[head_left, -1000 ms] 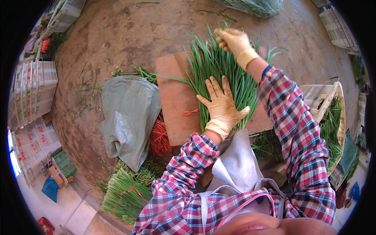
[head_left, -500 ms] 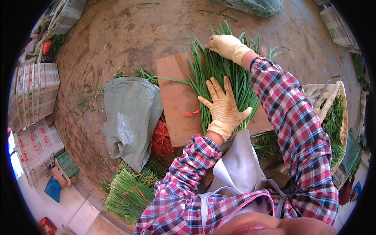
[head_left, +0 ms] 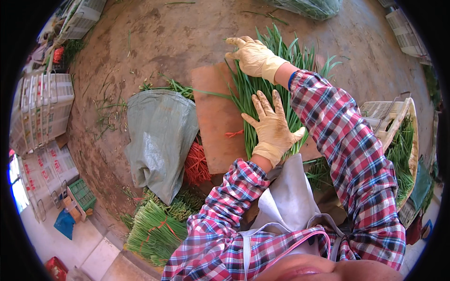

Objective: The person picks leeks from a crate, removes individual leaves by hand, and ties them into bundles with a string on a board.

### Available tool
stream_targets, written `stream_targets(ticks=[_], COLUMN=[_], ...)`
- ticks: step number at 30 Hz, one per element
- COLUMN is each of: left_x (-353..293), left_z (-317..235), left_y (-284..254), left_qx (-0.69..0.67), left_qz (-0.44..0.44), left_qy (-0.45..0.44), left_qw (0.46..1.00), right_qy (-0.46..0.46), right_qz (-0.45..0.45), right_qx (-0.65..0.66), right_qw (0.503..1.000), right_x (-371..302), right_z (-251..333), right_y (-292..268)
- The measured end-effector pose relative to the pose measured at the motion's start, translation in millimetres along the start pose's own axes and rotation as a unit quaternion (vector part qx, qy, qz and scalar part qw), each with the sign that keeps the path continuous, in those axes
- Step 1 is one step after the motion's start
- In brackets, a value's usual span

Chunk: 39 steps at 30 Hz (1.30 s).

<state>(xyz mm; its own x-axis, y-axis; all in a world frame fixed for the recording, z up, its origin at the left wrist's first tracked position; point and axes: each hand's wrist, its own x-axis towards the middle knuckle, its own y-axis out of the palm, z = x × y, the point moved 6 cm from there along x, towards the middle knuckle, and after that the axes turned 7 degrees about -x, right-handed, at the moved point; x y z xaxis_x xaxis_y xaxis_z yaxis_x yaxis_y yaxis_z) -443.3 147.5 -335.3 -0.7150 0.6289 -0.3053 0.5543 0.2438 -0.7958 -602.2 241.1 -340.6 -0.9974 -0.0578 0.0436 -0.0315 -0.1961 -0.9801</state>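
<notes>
A loose heap of long green garlic chives (head_left: 300,58) lies over a reddish-brown board (head_left: 211,136), leaf tips pointing away from me. My left hand (head_left: 273,129), in a soiled cream glove, is pressed flat on the chives with fingers spread. Above it, my gloved right hand (head_left: 253,56) hovers at the upper left edge of the leaves, thumb and fingers apart, nothing visible between them. An orange-red tie (head_left: 234,133) rests on the board beside the chives.
Left of the board are a grey-green sack (head_left: 161,126), red ties (head_left: 197,164) and a tied green bundle (head_left: 157,229). A basket of greens (head_left: 402,150) stands at right. White crates (head_left: 49,105) are stacked far left; a plastic-wrapped bundle (head_left: 309,5) lies at the top.
My right hand has moved left across the leaf tips, and its fingers have opened out. My left hand stays flat on the chives.
</notes>
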Motion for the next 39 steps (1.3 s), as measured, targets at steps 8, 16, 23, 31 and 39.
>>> stream_targets(ticks=[8, 16, 23, 31, 39], left_x=[2.3, 1.5, 0.9, -13.6, -69.2], left_z=[2.2, 1.2, 1.9, -10.1, 64.4], left_y=[-4.0, -3.0, 7.8, 2.2, 25.2], left_qx=[0.021, 0.022, 0.04, -0.069, -0.442], left_qz=[0.024, 0.005, 0.016, -0.074, -0.134], left_qy=[-0.018, -0.01, -0.003, 0.07, -0.038], left_qw=[0.999, 1.0, 0.999, 0.992, 0.886], right_qy=[0.111, 0.18, 0.224, 0.167, 0.448], right_qz=[0.057, 0.067, -0.075, -0.244, -0.008], right_qx=[0.139, 0.284, 0.604, 0.574, 0.448], right_qw=[0.982, 0.939, 0.761, 0.764, 0.774], right_x=[-5.7, -7.5, -40.7, -169.4, -340.5], right_z=[-21.6, -19.5, -18.6, -107.3, -84.0], right_y=[21.6, 27.1, 9.7, -136.0, -15.2])
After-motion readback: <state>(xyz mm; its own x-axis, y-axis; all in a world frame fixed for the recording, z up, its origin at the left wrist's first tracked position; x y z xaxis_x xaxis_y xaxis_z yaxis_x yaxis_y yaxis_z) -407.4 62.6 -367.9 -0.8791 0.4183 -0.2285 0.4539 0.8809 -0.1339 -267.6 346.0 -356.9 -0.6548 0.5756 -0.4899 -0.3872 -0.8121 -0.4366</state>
